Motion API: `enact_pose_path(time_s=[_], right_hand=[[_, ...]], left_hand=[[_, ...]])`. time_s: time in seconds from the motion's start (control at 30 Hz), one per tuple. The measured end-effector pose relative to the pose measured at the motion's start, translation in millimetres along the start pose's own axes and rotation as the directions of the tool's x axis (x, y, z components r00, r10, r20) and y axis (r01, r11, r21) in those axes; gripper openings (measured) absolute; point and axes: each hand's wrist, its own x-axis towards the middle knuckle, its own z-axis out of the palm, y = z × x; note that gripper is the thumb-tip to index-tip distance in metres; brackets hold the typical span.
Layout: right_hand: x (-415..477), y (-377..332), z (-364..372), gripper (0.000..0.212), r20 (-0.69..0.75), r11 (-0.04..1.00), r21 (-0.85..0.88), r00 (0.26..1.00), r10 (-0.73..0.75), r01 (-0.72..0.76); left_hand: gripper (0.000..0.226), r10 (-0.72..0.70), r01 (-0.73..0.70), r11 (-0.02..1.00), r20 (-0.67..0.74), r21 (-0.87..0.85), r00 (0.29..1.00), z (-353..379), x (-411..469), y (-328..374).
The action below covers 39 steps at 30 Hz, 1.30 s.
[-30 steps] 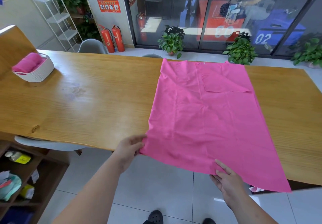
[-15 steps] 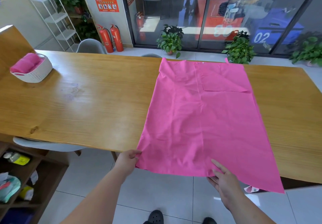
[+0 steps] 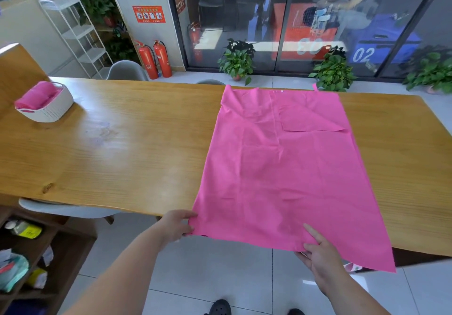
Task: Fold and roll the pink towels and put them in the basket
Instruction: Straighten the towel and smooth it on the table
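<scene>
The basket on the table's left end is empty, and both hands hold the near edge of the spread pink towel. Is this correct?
Not quite. The head view shows the basket is not empty: a rolled towel lies in it. The rest stands: the left hand and right hand hold the near edge of the spread towel.

Wooden table (image 3: 122, 155), two red fire extinguishers (image 3: 147, 63), potted plants (image 3: 237, 63), white rack (image 3: 77, 32)

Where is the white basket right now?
In the head view, the white basket sits on the far left of the wooden table, holding a rolled pink towel, well away from the spread pink towel on the right.
</scene>
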Motion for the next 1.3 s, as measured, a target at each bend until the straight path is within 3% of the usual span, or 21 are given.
enact_pose_path(time_s=[0.1,0.17,0.23,0.3,0.37,0.47,0.53,0.63,0.7,0.73,0.8,0.87,0.93,1.0,1.07,1.1,1.13,1.17,1.2,1.23,1.3], right_hand=[[0,-2,0,0.074,-0.012,1.000,0.023,1.000,0.000,0.001],[-2,-3,2,0.072,-0.016,0.997,0.076,1.000,0.005,-0.003],[-4,-1,5,0.068,0.001,0.993,0.118,1.000,0.008,-0.008],[-6,0,6,0.067,0.005,0.990,0.138,1.000,0.008,-0.008],[-6,2,5,0.070,-0.010,0.990,0.138,1.000,0.015,-0.014],[-10,1,3,0.073,-0.018,0.993,0.119,1.000,0.005,-0.003],[-12,-1,2,0.073,-0.029,0.991,0.131,1.000,-0.007,0.011],[-11,1,3,0.071,-0.066,0.979,0.194,0.997,-0.048,0.060],[-10,1,3,0.066,-0.089,0.963,0.258,0.994,-0.056,0.078],[-12,0,4,0.066,-0.094,0.960,0.269,0.994,-0.057,0.080],[-14,0,6,0.068,-0.087,0.968,0.240,0.995,-0.054,0.073],[-18,0,7,0.070,-0.091,0.980,0.188,0.995,-0.049,0.066],[-19,0,6,0.070,-0.109,0.980,0.191,0.993,-0.042,0.062],[-17,-1,5,0.068,-0.139,0.959,0.275,0.990,-0.027,0.065],[-17,-2,5,0.066,-0.150,0.921,0.386,0.989,-0.001,0.060],[-17,-2,5,0.065,-0.146,0.910,0.411,0.989,0.005,0.056],[-17,-1,7,0.066,-0.139,0.911,0.409,0.990,0.009,0.049],[-17,-1,9,0.066,-0.141,0.921,0.388,0.990,0.016,0.040],[-18,-1,9,0.066,-0.149,0.935,0.352,0.989,0.024,0.031],[-18,1,9,0.067,-0.162,0.949,0.315,0.986,0.028,0.025],[-20,2,9,0.066,-0.186,0.954,0.296,0.982,0.018,0.038]], left_hand=[[0.053,0.114,-0.112,0.977,-0.002,-0.183,0.994,-2,-7,32],[0.055,0.315,-0.266,0.816,0.008,-0.513,0.949,-9,-16,59],[0.055,0.438,-0.340,0.656,-0.027,-0.674,0.899,-15,-18,71],[0.059,0.350,-0.311,0.761,-0.044,-0.569,0.936,-16,-12,57],[0.062,0.155,-0.178,0.960,-0.118,-0.217,0.981,-10,-9,32],[0.061,0.046,-0.048,0.999,-0.084,-0.018,0.995,-5,-3,13],[0.059,0.151,-0.160,0.972,-0.065,-0.169,0.986,-8,-5,27],[0.056,0.402,-0.303,0.715,0.015,-0.630,0.916,-16,-18,58],[0.058,0.410,-0.289,0.656,0.007,-0.697,0.912,-20,-16,58],[0.061,0.353,-0.272,0.730,0.005,-0.627,0.936,-22,-13,50],[0.077,0.146,-0.152,0.968,-0.046,-0.201,0.988,-24,-12,28],[0.081,0.066,-0.065,0.996,-0.009,0.059,0.998,-20,-6,17],[0.063,0.191,-0.183,0.966,0.029,-0.180,0.981,-17,-7,35],[0.056,0.419,-0.279,0.732,0.087,-0.621,0.904,-19,-18,57],[0.058,0.510,-0.269,0.559,0.069,-0.785,0.857,-25,-24,67],[0.060,0.479,-0.259,0.607,0.086,-0.752,0.873,-28,-20,62],[0.062,0.391,-0.254,0.733,0.086,-0.631,0.916,-31,-16,54],[0.064,0.294,-0.253,0.890,0.053,-0.381,0.954,-32,-13,43],[0.064,0.223,-0.217,0.969,0.040,-0.120,0.974,-33,-13,32],[0.063,0.175,-0.175,0.985,0.050,0.008,0.983,-33,-11,26],[0.061,0.230,-0.215,0.960,0.069,-0.180,0.971,-35,-11,26]])
